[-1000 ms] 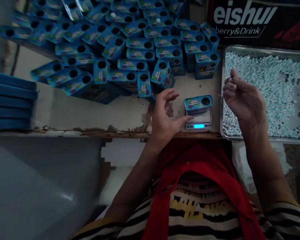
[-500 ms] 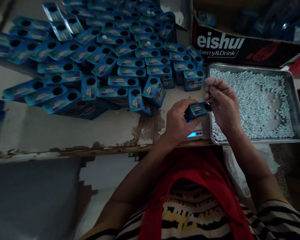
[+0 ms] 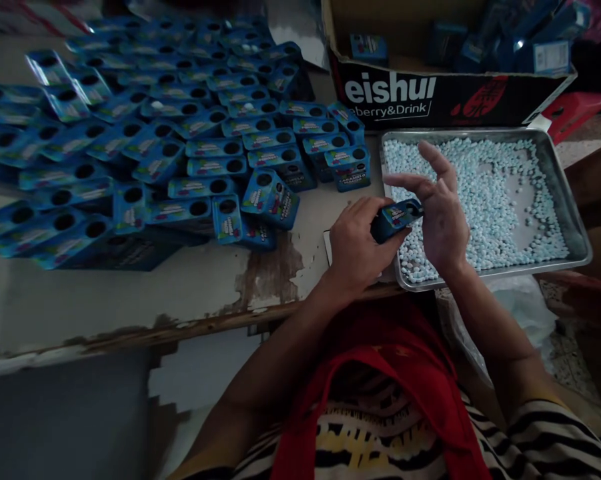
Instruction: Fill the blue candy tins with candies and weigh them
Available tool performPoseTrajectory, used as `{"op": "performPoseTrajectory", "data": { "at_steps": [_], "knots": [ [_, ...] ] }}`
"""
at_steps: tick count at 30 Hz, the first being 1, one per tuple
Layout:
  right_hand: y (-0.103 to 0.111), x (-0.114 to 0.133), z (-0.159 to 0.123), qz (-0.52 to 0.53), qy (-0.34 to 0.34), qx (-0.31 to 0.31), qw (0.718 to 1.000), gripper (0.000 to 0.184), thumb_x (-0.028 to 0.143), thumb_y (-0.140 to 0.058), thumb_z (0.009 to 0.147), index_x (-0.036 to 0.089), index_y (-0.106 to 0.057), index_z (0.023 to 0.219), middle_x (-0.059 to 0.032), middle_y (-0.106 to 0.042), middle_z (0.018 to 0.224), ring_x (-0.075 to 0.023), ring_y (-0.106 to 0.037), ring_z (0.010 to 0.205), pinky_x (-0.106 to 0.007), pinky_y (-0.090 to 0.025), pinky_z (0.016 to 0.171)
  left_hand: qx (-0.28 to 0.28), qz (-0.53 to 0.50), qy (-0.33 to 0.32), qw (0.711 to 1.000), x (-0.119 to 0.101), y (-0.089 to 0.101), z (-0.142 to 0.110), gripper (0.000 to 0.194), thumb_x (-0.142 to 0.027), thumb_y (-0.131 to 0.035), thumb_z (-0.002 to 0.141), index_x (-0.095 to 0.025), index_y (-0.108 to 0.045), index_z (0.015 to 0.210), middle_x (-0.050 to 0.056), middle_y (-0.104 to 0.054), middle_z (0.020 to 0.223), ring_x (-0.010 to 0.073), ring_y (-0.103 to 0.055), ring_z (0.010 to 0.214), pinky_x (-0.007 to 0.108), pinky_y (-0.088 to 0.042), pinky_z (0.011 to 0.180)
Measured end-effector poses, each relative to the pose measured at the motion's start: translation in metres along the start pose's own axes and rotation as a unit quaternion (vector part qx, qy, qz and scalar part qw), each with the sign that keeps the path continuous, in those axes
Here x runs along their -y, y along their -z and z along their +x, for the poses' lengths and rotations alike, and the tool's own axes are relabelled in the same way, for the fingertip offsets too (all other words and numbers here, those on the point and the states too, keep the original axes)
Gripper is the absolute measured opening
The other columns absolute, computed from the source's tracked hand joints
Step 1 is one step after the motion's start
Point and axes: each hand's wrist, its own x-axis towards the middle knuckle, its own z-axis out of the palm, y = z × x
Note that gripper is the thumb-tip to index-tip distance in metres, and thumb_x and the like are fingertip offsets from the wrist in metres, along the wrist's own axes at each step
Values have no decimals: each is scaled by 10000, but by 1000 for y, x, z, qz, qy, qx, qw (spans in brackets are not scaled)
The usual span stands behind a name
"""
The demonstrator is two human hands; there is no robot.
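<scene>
My left hand (image 3: 357,240) is closed around a small blue candy box (image 3: 394,219), which is tilted with its dark round opening toward my right hand. My right hand (image 3: 443,213) is beside that opening, over the tray's left part. Its fingers are spread, and no candy shows in it; I cannot tell whether it touches the box. Small pale blue and white candies (image 3: 490,207) cover much of the metal tray (image 3: 583,250), thinner toward its right. A white edge (image 3: 327,247) shows beside my left hand, the rest hidden under it.
Many similar blue boxes (image 3: 270,197) with round holes stand packed on the worn table (image 3: 190,293) to the left. Behind the tray is a black cardboard box (image 3: 385,93) holding more blue boxes. A clear plastic bag (image 3: 515,313) hangs below the tray's front edge.
The view has shifted right. My right hand has gone from pinched fingers by the box's opening to spread fingers. My left hand still holds the box, and the scale's lit display is now hidden.
</scene>
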Motion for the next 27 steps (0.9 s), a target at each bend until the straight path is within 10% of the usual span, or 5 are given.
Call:
{"op": "performPoseTrajectory", "data": {
  "at_steps": [8,15,17,21,27],
  "knots": [
    [101,-5,12,-251,21,26,967,537,668,-510,1100,454,-561,1591,-52,-629,1629,-357,-509,1604,-552,-524,1200,11,-74,41,996,11,5,13,429,-372,-956,867,-248,-729,1208,36,-803,1132,251,-785,1048,363,-651,960],
    [134,-64,-11,-660,-17,195,726,488,492,-678,1049,200,-694,1440,-273,-574,1648,-513,-524,1489,-668,-462,1184,68,-190,68,977,3,-16,10,423,-355,-965,863,-240,-729,1195,15,-798,1057,207,-796,945,293,-660,847],
    [126,-74,-6,-626,-51,167,760,267,408,-661,1043,207,-736,1203,-245,-712,1402,-440,-645,1309,-534,-525,1059,79,-180,58,979,-6,-22,6,426,-316,-979,842,-237,-743,1187,19,-809,1067,207,-797,945,294,-659,856],
    [133,-67,15,-293,-172,-32,940,275,422,-746,917,266,-558,790,-31,-602,750,-222,-592,757,-304,-425,651,81,-163,60,981,-11,-28,-3,433,-246,-989,811,-246,-757,1177,23,-824,1074,211,-798,934,309,-659,854],
    [140,-26,33,63,-149,-96,982,430,623,-719,947,270,-512,814,48,-537,703,-96,-344,518,-241,-297,463,77,-139,50,986,-6,-50,-3,418,-247,-983,810,-236,-770,1169,49,-832,1122,228,-801,985,338,-660,872]
  ]
}}
